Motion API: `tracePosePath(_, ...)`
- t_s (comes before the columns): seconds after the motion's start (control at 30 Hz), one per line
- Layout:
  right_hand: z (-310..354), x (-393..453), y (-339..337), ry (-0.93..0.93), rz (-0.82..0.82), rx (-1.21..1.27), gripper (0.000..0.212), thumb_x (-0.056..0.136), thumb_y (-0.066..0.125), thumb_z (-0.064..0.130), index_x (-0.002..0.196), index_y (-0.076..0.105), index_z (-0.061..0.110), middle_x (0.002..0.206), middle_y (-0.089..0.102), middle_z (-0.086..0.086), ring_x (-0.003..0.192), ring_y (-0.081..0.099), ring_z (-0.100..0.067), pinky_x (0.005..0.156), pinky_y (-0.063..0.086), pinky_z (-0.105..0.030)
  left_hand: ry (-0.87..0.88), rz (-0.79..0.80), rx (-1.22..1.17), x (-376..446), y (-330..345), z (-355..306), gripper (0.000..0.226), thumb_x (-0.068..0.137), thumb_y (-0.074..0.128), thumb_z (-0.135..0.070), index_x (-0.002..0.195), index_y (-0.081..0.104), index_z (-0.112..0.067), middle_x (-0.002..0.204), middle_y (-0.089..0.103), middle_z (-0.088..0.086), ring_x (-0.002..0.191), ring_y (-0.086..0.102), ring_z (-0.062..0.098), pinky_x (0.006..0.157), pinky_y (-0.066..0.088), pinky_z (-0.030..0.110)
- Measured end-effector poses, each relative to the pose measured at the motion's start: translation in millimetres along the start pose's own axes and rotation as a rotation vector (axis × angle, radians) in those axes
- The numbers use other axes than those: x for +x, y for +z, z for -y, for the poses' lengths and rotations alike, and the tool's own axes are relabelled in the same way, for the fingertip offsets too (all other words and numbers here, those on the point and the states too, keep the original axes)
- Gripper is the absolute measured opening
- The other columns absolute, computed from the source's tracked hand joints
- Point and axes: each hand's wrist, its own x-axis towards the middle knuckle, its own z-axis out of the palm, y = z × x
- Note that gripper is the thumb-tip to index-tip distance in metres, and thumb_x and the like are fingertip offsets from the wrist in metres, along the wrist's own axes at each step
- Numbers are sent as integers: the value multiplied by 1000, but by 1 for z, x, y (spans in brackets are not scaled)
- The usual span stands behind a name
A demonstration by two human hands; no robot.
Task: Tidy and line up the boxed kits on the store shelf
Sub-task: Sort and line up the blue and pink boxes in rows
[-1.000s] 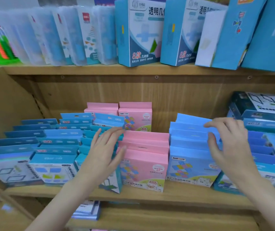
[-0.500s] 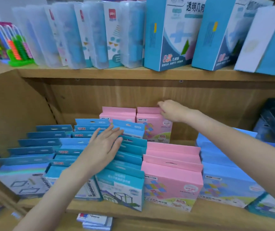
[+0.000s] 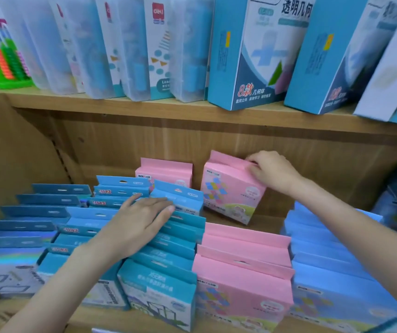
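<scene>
Upper shelf writing: a tall blue box (image 3: pixel 255 56) reads "透明几何" at the top and "8款 几何体" in red near its foot; a clear plastic case (image 3: pixel 159 49) beside it carries a red "deli" badge.
Lower shelf writing: the back pink box (image 3: pixel 231 191) has a small "BUCKY" strip on its front, the rest too blurred to read.
Right hand: the right hand (image 3: pixel 273 170) pinches the top flap of that pink box, fingers curled over its upper right corner; the box stands tilted, near the back wall of the lower shelf (image 3: pixel 132 317).
Left hand: the left hand (image 3: pixel 137 224) lies flat, fingers straight and together, pressing on the top flaps of the teal boxes (image 3: pixel 168 251) in the middle row.
Task boxes: rows run front to back along the lower shelf, dark blue boxes (image 3: pixel 24 227) at the left end, then teal, then a front pink row (image 3: pixel 243 272), then light blue boxes (image 3: pixel 332 280) toward the right end.
</scene>
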Motion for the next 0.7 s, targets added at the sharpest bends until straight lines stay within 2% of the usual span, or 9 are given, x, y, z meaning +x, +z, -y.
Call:
tracePosePath(0.07,-9,-7,-22,14,23,80,22,92,47,12,101,67,10,99,65,-7,91,59,-25,75,45,-31,9,-14,3,-1,0,-2,99,70,-18,-76,130,48,-32,134,48,-17,129,33,-1,108,6,24)
tracePosePath(0.13,-14,-17,-37,-21,119,106,17,92,49,13,83,63,18,84,61,-2,79,54,-19,66,39,-28,17,-35,-17,-2,0,-4,96,72,-15,-75,127,51,-32,131,50,-16,127,36,0,108,7,24)
tracePosePath(0.2,-12,-26,-36,-54,217,55,20,90,51,14,73,58,20,77,58,1,76,51,-18,66,35,-27,18,-36,-17,-2,-1,-4,94,74,-14,-74,126,51,-31,130,50,-17,127,36,-1,106,6,23)
tracePosePath(0.3,-3,-36,-16,-129,342,-57,14,88,54,15,83,66,9,81,65,-2,80,57,-19,70,41,-28,8,-25,4,-1,-2,-5,88,75,-10,-68,128,50,-31,132,48,-19,127,32,-3,104,3,19)
tracePosePath(0.4,9,-32,-19,-136,551,-100,16,87,57,23,93,69,14,89,69,0,83,60,-15,79,48,-29,-5,-22,7,-1,-4,-5,87,74,-9,-65,129,49,-31,133,48,-18,128,30,-4,105,-1,17)
tracePosePath(0.47,23,-16,-30,-132,499,3,22,86,59,31,100,69,18,99,68,4,92,60,-12,86,48,-29,-25,-23,8,1,-3,-4,92,72,-12,-69,131,47,-30,135,46,-16,133,26,-1,108,-2,20)
tracePosePath(0.57,55,22,-16,-182,259,48,35,90,55,30,120,59,13,123,60,-3,113,55,-19,98,42,-31,-54,-11,29,5,-1,-3,105,67,-22,-74,130,48,-29,136,46,-14,135,25,3,112,-2,28)
tracePosePath(0.63,78,42,10,-235,251,49,43,92,52,23,132,47,8,135,51,-9,122,49,-23,101,37,-30,-66,-3,53,7,-1,-3,111,63,-27,-75,125,52,-28,133,50,-12,135,27,2,112,-4,29)
tracePosePath(0.7,92,57,32,-230,267,107,44,93,50,17,135,42,6,135,50,-12,122,49,-23,99,39,-30,-78,4,89,8,-3,-2,116,59,-31,-75,124,53,-29,132,51,-14,135,24,0,112,-7,29)
